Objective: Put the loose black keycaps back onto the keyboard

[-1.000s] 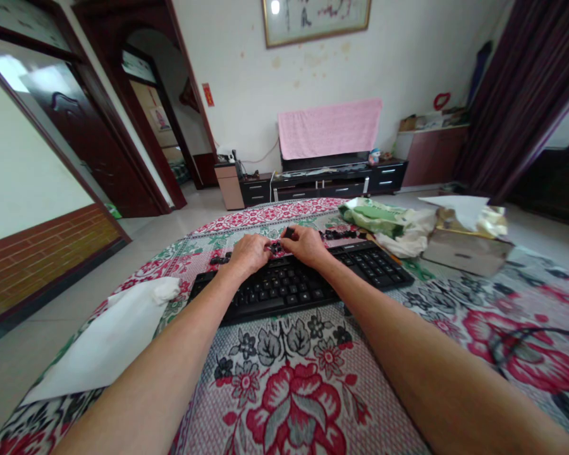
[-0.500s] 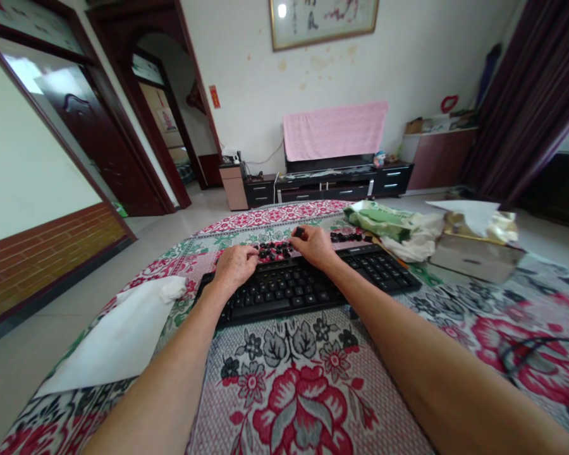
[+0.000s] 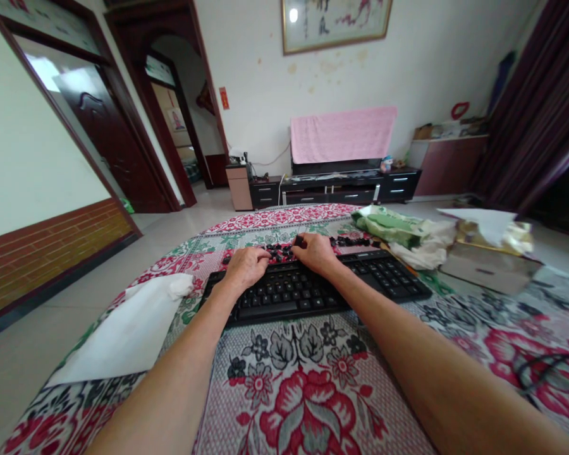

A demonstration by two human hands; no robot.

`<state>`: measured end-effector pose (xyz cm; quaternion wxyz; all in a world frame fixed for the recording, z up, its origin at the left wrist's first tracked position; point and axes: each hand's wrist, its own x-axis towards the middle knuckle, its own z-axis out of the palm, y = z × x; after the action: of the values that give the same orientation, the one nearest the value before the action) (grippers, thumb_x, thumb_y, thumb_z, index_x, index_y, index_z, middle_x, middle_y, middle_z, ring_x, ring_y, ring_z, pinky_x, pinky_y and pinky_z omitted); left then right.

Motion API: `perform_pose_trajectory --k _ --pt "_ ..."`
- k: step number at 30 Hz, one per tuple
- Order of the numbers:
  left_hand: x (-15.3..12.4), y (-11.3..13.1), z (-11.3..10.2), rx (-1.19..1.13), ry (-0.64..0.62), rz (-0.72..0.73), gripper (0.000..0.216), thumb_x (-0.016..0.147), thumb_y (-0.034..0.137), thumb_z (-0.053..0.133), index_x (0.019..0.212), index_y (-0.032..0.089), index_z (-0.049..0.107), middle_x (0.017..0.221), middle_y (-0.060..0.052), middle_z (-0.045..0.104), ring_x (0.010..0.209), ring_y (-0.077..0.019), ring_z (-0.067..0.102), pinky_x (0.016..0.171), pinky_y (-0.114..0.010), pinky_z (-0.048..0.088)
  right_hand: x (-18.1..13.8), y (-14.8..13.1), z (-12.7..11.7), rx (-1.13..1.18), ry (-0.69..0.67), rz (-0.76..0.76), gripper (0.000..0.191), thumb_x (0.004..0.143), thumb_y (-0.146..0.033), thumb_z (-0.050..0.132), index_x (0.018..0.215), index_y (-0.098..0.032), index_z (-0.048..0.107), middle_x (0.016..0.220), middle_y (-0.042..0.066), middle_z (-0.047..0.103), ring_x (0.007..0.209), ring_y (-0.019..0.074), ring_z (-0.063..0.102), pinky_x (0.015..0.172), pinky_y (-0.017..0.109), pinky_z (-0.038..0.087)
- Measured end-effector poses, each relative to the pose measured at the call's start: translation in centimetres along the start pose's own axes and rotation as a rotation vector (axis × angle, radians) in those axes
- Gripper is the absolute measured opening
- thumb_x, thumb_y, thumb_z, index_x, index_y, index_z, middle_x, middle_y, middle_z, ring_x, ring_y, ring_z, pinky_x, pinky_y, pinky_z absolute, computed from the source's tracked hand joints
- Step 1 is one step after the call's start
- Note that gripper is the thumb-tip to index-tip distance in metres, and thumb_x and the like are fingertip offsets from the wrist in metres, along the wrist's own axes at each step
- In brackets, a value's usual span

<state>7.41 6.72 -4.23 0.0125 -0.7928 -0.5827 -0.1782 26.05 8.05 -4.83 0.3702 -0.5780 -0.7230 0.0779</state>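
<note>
Inspector: What is the right hand doing?

Recorder: The right hand (image 3: 315,254) is nearly closing, thumb and fingertips pinching one small black keycap (image 3: 298,241) above the far edge of the keyboard.

Inspector: And the left hand?

Recorder: The left hand (image 3: 246,266) is curling partway, palm down, its fingertips reaching the near side of the loose black keycaps (image 3: 279,254). I cannot tell whether it is gripping one.

Inspector: State the position of the keyboard.

Recorder: The black keyboard (image 3: 308,297) is lying under both wrists, its space bar side facing the person and its number pad extending to the right of the right hand. The loose keycaps are spreading between the two hands, just beyond the keyboard. A further row of keycaps (image 3: 353,242) is lying to the right of the right hand.

Inspector: Other items?

Recorder: A white paper sheet (image 3: 123,328) is resting left of the left hand, a crumpled tissue (image 3: 181,286) sitting at its far end. Well right of the right hand, a green plastic package (image 3: 389,226) and a tissue box (image 3: 490,268) are standing on the floral tablecloth (image 3: 308,404).
</note>
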Motion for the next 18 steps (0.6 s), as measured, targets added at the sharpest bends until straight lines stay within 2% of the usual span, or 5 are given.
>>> perform_pose_trajectory --k 3,6,13,18 --pt "0.2 0.2 0.0 0.033 -0.021 0.031 0.032 0.082 0.023 0.044 0.101 0.027 0.070 0.103 -0.001 0.070 0.099 -0.0200 0.062 0.090 -0.029 0.046 -0.1 -0.2 0.1 0.037 -0.031 -0.011 0.016 0.072 -0.022 0.058 0.081 -0.017 0.070 0.066 0.001 0.066 0.063 0.0127 0.058 0.061 0.020 0.041" --pt "0.6 0.2 -0.2 0.088 -0.006 -0.009 0.034 0.083 0.021 0.043 0.105 0.028 0.068 0.103 -0.001 0.069 0.099 -0.0198 0.061 0.089 -0.029 0.045 -0.2 -0.1 0.1 0.067 0.001 0.005 0.015 0.072 -0.022 0.058 0.080 -0.017 0.070 0.065 0.001 0.066 0.062 0.0126 0.059 0.061 0.020 0.041" --pt "1.9 0.4 -0.1 0.146 -0.067 -0.052 0.028 0.081 0.031 0.051 0.103 0.033 0.068 0.103 0.000 0.069 0.100 -0.0223 0.060 0.085 -0.032 0.046 -0.1 0.3 0.4 0.070 0.070 0.049 0.016 0.073 -0.023 0.057 0.078 -0.017 0.070 0.066 0.002 0.067 0.064 0.0133 0.060 0.064 0.021 0.042" --pt "2.3 0.3 0.5 0.190 -0.079 -0.024 0.028 0.081 0.030 0.051 0.103 0.033 0.068 0.102 0.000 0.069 0.099 -0.0216 0.060 0.086 -0.031 0.045 -0.1 0.4 0.5 0.055 0.081 0.036 0.016 0.073 -0.023 0.057 0.078 -0.017 0.070 0.067 0.002 0.067 0.065 0.0141 0.061 0.065 0.022 0.043"
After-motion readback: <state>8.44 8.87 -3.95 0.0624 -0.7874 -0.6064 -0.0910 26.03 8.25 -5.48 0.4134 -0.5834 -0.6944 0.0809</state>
